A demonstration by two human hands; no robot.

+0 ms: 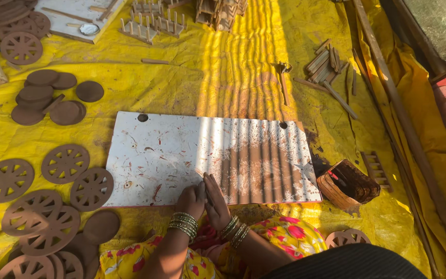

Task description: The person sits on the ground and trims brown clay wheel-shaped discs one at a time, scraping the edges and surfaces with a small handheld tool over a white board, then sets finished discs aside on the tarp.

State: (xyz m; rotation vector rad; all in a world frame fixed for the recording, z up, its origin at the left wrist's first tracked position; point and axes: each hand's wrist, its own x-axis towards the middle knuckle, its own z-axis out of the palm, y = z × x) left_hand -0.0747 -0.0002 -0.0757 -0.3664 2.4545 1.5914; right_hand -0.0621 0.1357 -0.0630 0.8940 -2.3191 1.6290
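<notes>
Cloth: yellow fabric with a pink flower print point(285, 235) is covering the person's lap at the near edge of the view.
Bangles: stacked metal bangles point(183, 225) are sitting on both wrists.
Left hand: the left hand point(191, 200) is lying curled, fingers drawn in, its side pressing against the other hand; it is holding nothing that shows.
Right hand: the right hand point(216, 201) is lying flat with fingers straight and together, fingertips resting on the near edge of the board; whether anything small is sitting between the two hands I cannot tell.
Board: the white rectangular board point(181, 155) is lying flat on the sheet right in front of the person, scratched and stained brown, with a round hole near each far corner.
Sheet: the wrinkled yellow plastic sheet point(223, 67) is covering the floor, striped sunlight falling across its middle.
Spoked wheels: brown spoked wheels point(65, 164) are lying in an overlapping heap left of the board, near the person's left knee.
Basket: a small woven basket point(348, 184) is lying tipped just beside the board's right corner.
Plain discs: brown solid discs point(52, 98) are lying piled further off on the left.
Sticks: thin wooden sticks point(323, 62) are lying scattered far right.
Pegged frames: small wooden pegged frames point(150, 23) are standing at the far edge.
</notes>
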